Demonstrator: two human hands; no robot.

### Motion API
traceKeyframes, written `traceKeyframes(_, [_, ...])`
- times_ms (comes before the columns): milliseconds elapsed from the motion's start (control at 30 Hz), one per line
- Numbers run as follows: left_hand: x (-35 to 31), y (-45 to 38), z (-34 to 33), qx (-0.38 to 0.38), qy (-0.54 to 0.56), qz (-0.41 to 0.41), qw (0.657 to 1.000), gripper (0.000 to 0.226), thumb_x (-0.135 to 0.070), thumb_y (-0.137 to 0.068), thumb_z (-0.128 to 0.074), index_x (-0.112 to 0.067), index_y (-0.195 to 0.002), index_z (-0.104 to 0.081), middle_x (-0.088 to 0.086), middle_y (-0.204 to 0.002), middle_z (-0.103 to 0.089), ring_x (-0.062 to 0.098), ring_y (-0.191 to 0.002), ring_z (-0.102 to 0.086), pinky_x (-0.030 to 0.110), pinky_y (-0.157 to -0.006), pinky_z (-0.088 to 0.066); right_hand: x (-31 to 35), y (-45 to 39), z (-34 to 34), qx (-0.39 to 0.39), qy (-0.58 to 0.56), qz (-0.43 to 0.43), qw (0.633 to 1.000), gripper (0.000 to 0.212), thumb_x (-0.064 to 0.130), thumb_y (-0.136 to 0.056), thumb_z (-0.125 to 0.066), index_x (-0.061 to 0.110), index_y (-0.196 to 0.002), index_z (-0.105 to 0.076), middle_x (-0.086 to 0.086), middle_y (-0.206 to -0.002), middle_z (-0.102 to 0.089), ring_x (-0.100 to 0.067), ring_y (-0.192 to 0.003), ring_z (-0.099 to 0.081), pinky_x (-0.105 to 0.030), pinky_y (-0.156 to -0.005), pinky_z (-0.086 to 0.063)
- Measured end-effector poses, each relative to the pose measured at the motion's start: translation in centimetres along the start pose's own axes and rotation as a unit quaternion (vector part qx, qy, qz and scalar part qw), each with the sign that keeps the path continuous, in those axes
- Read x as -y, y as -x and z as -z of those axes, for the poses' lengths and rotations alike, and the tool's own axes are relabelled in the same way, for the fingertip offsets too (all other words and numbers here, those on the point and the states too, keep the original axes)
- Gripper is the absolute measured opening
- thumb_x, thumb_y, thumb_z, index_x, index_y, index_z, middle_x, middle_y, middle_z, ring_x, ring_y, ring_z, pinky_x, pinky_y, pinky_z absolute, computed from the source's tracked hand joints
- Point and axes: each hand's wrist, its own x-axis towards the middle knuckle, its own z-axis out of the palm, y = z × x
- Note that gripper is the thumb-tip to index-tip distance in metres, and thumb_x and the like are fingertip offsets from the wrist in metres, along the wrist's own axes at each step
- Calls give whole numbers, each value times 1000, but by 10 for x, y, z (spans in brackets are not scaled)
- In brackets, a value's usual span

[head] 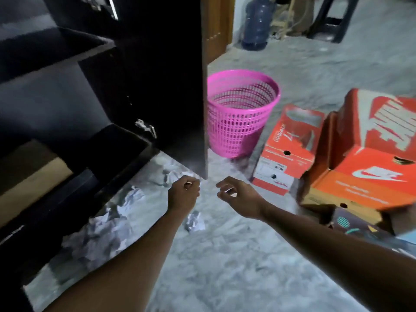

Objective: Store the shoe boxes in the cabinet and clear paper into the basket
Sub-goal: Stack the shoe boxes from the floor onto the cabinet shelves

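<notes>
Both my arms reach forward over the marble floor. My left hand (183, 194) and my right hand (236, 195) hang side by side with fingers loosely curled and nothing in them. Several crumpled white papers (194, 221) lie on the floor under and left of my hands, more of them along the cabinet base (135, 195). The pink mesh basket (242, 113) stands upright beyond my hands, beside the open dark cabinet door (180, 91). An orange shoe box (286, 149) and a larger orange box with a white logo (369, 158) sit at the right.
The dark cabinet (67, 97) with shelves fills the left; a brown box (29, 183) lies on its lowest shelf. A patterned dark box (355, 224) sits under the orange boxes. A blue water jug (257, 23) and a black stool (333, 16) stand far back.
</notes>
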Motion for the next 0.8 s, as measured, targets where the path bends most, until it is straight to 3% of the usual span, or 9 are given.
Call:
traceKeyframes(200, [-13, 53, -130, 158, -39, 6, 987, 12, -25, -93, -67, -16, -89, -73, 3, -80, -77, 25, -78, -77, 30, -67, -51, -109, 106, 59, -154, -7, -123, 980, 26, 31, -99, -64, 20, -122, -67, -1, -121, -72, -17, -106, -69, -31, -92, -54])
traceKeyframes(300, [-15, 71, -189, 224, -62, -10, 972, 8, -29, -88, -69, -25, -84, -74, 3, -82, -77, 27, -77, -74, 32, -72, -54, -160, 151, 84, -250, 16, -179, 951, 22, 27, -94, -63, 16, -111, -71, -7, -114, -75, -27, -102, -71, -38, -89, -57])
traceKeyframes(400, [-10, 87, -241, 300, -86, -11, 950, 16, -36, -84, -68, -22, -89, -75, 8, -88, -77, 28, -83, -71, 34, -76, -54, -211, 193, 107, -358, 50, -245, 900, 19, 29, -89, -64, 18, -101, -73, -10, -102, -74, -31, -97, -69, -42, -84, -57])
traceKeyframes(500, [-2, 104, -288, 348, -111, -1, 931, 32, -50, -73, -68, -28, -95, -71, 7, -106, -76, 32, -101, -72, 37, -83, -55, -258, 240, 122, -465, 90, -336, 814, 24, 27, -88, -69, 11, -106, -69, -18, -108, -66, -38, -107, -59, -45, -94, -49])
traceKeyframes(600, [3, 123, -320, 393, -137, 5, 909, 44, -39, -91, -71, -21, -130, -62, 5, -129, -67, 22, -107, -65, 29, -84, -49, -286, 279, 128, -538, 74, -453, 707, 41, 31, -87, -70, 8, -119, -62, -25, -120, -56, -45, -119, -52, -51, -101, -44])
traceKeyframes(667, [9, 131, -336, 413, -146, 14, 899, 53, -34, -96, -67, -20, -144, -51, 4, -136, -61, 18, -109, -60, 26, -81, -45, -300, 301, 130, -547, 23, -543, 636, 55, 41, -87, -69, 10, -130, -55, -24, -133, -52, -44, -129, -49, -55, -106, -41])
traceKeyframes(733, [14, 138, -346, 431, -143, 18, 891, 56, -27, -98, -65, -20, -150, -43, 2, -138, -60, 16, -110, -55, 25, -79, -44, -313, 316, 128, -521, -72, -579, 623, 70, 49, -84, -69, 8, -137, -50, -24, -139, -52, -42, -130, -51, -54, -107, -40])
traceKeyframes(800, [18, 143, -352, 448, -134, 31, 883, 60, -20, -101, -62, -17, -155, -36, 4, -142, -56, 12, -111, -50, 18, -73, -44, -320, 323, 125, -497, -183, -537, 656, 79, 56, -68, -68, 4, -127, -60, -22, -125, -65, -38, -113, -63, -47, -96, -49])
